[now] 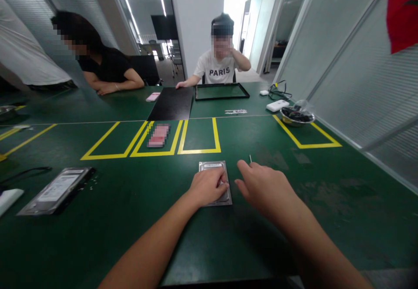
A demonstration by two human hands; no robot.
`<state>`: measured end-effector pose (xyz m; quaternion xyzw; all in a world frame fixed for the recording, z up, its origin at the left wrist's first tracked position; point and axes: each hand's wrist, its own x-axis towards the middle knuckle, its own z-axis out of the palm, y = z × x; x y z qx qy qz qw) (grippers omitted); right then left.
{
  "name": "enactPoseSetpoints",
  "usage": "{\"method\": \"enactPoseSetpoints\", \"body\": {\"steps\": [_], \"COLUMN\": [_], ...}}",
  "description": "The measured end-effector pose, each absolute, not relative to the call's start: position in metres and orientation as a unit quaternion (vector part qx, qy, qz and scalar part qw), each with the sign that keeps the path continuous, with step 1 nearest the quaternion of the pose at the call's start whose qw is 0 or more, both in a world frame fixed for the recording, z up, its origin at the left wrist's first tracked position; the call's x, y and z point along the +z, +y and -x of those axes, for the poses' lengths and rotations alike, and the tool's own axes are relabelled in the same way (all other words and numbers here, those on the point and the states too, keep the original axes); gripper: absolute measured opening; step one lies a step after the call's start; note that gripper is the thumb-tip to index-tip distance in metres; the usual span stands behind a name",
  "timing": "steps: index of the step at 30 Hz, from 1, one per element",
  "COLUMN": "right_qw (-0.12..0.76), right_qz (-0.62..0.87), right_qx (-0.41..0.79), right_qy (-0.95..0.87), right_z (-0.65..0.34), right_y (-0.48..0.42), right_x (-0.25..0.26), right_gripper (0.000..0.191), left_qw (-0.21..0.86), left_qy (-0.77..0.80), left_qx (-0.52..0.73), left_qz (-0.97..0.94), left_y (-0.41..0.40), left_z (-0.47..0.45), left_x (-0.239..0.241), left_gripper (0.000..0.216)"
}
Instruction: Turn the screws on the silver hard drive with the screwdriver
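Observation:
A silver hard drive [225, 197] lies flat on the green table in front of me. My left hand [209, 185] rests on top of it, fingers curled over its face and thumb bent in, covering much of its label. Just right of the drive, apart from it, my right hand [261, 184] is held with index finger and thumb toward the drive. A thin screwdriver-like shaft [250, 158] sticks up past its fingers; the rest is hidden behind the hand, which seems closed around it.
Another hard drive [60, 189] lies at left beside tiny loose bits. Yellow tape [199, 151] marks rectangles on the table. A metal bowl [295, 122] of dark parts stands right. Opposite, a person [215, 65] touches a black panel [173, 103] near a black frame [222, 98].

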<state>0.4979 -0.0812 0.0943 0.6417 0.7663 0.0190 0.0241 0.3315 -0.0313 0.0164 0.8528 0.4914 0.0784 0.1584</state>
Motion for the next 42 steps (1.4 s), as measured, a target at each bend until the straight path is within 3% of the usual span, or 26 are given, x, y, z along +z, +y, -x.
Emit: {"method": "enactPoseSetpoints", "body": {"steps": [5, 10, 13, 21, 28, 30, 36, 42], "right_qw": [-0.077, -0.277, -0.328, -0.329, -0.285, -0.255, -0.155, -0.133], "right_qz": [-0.532, -0.485, -0.482, -0.493, -0.46, -0.422, -0.366, -0.361], "right_qx": [0.018, -0.012, -0.008, -0.004, -0.028, -0.055, -0.106, -0.103], "right_qy": [0.843, 0.829, 0.813, 0.805, 0.841, 0.868, 0.912, 0.917], "right_z": [-0.486, -0.49, -0.496, -0.502, -0.493, -0.492, -0.492, -0.49], "right_y": [-0.069, -0.054, -0.052, -0.058, -0.06, -0.061, -0.065, -0.063], "right_x": [0.066, 0.024, 0.012, 0.013, 0.015, 0.014, 0.004, 0.002], "right_gripper": [0.009, 0.019, 0.018, 0.019, 0.018, 0.024, 0.073, 0.066], "left_qw": [0.147, 0.135, 0.126, 0.154, 0.324, 0.326, 0.275, 0.253], "left_qy": [0.484, 0.488, 0.477, 0.42, 0.335, 0.375, 0.439, 0.472], "left_qx": [0.083, 0.085, 0.085, 0.087, 0.137, 0.172, 0.191, 0.168], "left_qz": [-0.859, -0.858, -0.866, -0.89, -0.874, -0.851, -0.834, -0.827], "left_y": [-0.032, -0.03, -0.03, -0.032, -0.027, -0.031, -0.052, -0.071], "left_z": [-0.332, -0.332, -0.332, -0.326, -0.29, -0.281, -0.254, -0.226], "left_x": [0.014, 0.012, 0.011, 0.014, 0.031, 0.032, 0.029, 0.019], "left_gripper": [0.017, 0.017, 0.017, 0.015, 0.017, 0.019, 0.021, 0.024]}}
